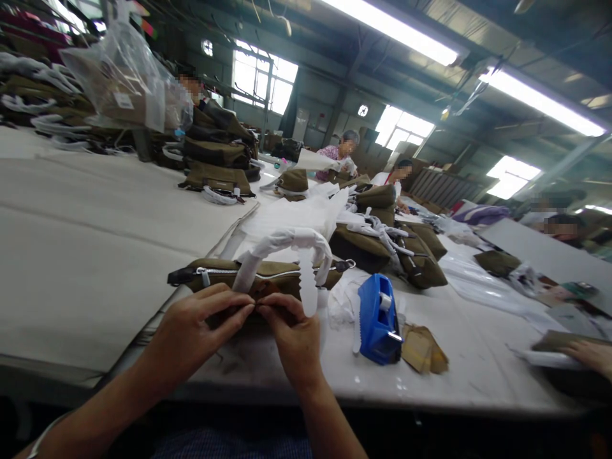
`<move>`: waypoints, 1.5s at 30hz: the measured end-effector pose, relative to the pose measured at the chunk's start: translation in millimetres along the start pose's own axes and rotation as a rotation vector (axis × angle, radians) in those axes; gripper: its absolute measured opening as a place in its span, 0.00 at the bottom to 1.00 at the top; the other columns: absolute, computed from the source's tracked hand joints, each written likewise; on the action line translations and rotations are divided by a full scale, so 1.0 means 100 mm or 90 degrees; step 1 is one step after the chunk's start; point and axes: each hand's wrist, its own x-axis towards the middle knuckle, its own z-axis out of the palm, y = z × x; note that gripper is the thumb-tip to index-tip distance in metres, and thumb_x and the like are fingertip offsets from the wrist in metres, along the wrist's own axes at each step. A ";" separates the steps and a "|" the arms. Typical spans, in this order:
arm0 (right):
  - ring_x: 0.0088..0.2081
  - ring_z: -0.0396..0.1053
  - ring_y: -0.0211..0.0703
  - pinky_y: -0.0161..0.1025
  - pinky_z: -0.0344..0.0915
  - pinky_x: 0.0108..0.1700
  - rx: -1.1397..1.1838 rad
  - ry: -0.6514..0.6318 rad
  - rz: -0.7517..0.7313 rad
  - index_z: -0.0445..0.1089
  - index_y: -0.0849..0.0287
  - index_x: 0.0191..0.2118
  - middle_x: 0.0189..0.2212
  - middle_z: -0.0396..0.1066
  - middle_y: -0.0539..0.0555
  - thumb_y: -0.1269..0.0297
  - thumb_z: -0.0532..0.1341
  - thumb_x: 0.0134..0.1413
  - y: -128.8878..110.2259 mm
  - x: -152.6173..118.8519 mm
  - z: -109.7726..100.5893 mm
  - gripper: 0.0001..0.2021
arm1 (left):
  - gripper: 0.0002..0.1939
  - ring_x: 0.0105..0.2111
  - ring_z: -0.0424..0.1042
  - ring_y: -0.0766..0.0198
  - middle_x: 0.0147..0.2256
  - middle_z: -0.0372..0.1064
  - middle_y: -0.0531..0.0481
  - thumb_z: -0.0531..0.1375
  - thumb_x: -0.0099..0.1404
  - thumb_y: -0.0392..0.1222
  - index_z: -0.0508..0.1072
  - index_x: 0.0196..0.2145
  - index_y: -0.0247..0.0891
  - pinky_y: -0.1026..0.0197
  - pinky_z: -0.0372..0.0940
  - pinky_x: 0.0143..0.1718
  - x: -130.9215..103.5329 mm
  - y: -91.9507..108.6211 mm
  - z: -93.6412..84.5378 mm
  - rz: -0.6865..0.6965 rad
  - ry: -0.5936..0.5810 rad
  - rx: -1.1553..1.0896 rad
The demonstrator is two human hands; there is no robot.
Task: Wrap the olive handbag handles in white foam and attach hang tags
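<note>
Two long tube lights glow beneath a dim ceiling hung with wires. Bright paned windows and two small round openings break the shadowy far wall; below, a broad, pale-topped table fills the foreground

Around seven o'clock I count two hands and one zippered bag; at four o'clock, one blue tape dispenser; between one and two o'clock, two long lit lamps.
</note>
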 end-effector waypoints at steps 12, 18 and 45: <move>0.38 0.79 0.43 0.36 0.75 0.45 -0.020 -0.003 0.001 0.82 0.53 0.35 0.34 0.82 0.48 0.69 0.72 0.54 0.02 -0.01 0.00 0.03 | 0.05 0.31 0.78 0.72 0.33 0.78 0.58 0.65 0.69 0.44 0.82 0.38 0.45 0.73 0.67 0.37 -0.03 -0.03 -0.02 0.015 -0.009 0.009; 0.38 0.80 0.43 0.36 0.75 0.45 -0.009 0.001 0.007 0.82 0.53 0.35 0.33 0.82 0.48 0.69 0.72 0.54 0.03 -0.02 0.02 0.03 | 0.06 0.32 0.78 0.70 0.33 0.78 0.57 0.65 0.69 0.46 0.82 0.39 0.45 0.71 0.68 0.37 -0.03 -0.04 -0.02 0.004 -0.012 0.009; 0.37 0.80 0.44 0.37 0.76 0.44 -0.056 0.017 -0.017 0.81 0.54 0.34 0.32 0.82 0.48 0.68 0.71 0.54 -0.03 -0.02 0.01 0.02 | 0.06 0.31 0.77 0.71 0.32 0.76 0.58 0.65 0.70 0.46 0.82 0.38 0.45 0.72 0.66 0.37 -0.03 -0.07 -0.01 0.009 -0.026 0.004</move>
